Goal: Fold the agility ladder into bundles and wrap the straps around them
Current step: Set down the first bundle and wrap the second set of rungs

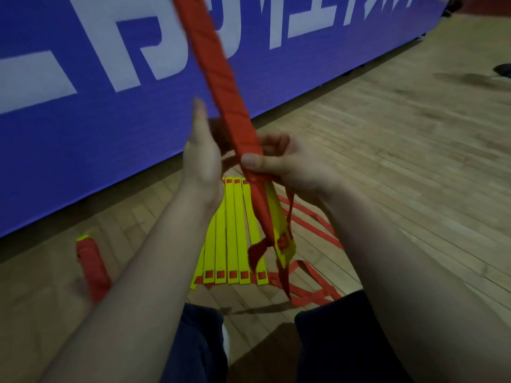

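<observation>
A long bundle of yellow rungs wrapped in red strap (221, 78) slants from the top of the view down to the middle. My right hand (284, 164) grips it near its lower end, thumb across the front. My left hand (203, 161) is just left of the bundle with fingers straight and pointing up; whether it touches the strap is hidden. The bundle's yellow end and loose red strap tails (282, 244) hang below my hands. Several yellow rungs (232, 230) lie side by side on the floor below, with red straps (312, 225) trailing to the right.
A second red-wrapped bundle (92, 266) lies on the wooden floor (414, 161) at lower left. A blue banner with white letters (83, 106) stands along the back. My knees in dark trousers (331, 341) fill the bottom edge. A dark object (502, 70) sits at far right.
</observation>
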A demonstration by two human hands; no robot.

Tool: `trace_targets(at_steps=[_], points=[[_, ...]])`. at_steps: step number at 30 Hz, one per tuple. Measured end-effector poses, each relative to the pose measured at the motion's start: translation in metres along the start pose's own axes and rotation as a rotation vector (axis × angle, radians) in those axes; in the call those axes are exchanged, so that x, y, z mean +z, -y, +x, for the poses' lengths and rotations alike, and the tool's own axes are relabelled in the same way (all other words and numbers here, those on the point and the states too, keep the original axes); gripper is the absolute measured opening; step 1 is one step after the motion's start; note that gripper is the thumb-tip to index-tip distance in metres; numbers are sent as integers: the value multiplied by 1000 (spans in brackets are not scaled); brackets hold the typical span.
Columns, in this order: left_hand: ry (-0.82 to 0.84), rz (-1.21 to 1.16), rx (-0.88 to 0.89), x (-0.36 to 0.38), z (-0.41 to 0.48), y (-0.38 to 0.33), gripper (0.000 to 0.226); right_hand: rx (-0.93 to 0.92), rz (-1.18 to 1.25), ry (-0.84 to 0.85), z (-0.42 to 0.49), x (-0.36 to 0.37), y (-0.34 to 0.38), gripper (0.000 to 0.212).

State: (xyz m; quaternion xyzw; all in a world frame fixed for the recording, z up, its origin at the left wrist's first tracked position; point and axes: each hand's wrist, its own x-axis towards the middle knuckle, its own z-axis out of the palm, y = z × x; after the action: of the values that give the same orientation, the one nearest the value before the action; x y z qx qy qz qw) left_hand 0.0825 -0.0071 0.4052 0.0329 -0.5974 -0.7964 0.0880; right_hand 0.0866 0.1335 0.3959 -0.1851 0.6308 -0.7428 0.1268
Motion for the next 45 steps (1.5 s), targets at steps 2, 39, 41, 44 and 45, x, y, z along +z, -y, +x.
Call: trace_targets(at_steps=[2,39,41,44,45], points=[[166,80,74,10,-14,-2,55,-31,46,-74,0,-3,4,38],[224,-153,-146,-4,-1,-10,29,28,-585,74,-15,-12,20,35],[191,-260,-208,-3,-1,-10,29,20,-507,98,-15,-10,19,30],[159,-376,-283,-4,0,-11,30,17,-402,148,-14,-10,17,29],[158,-395,-289,-5,0,-11,32,17,-384,163,-14,-10,16,28]])
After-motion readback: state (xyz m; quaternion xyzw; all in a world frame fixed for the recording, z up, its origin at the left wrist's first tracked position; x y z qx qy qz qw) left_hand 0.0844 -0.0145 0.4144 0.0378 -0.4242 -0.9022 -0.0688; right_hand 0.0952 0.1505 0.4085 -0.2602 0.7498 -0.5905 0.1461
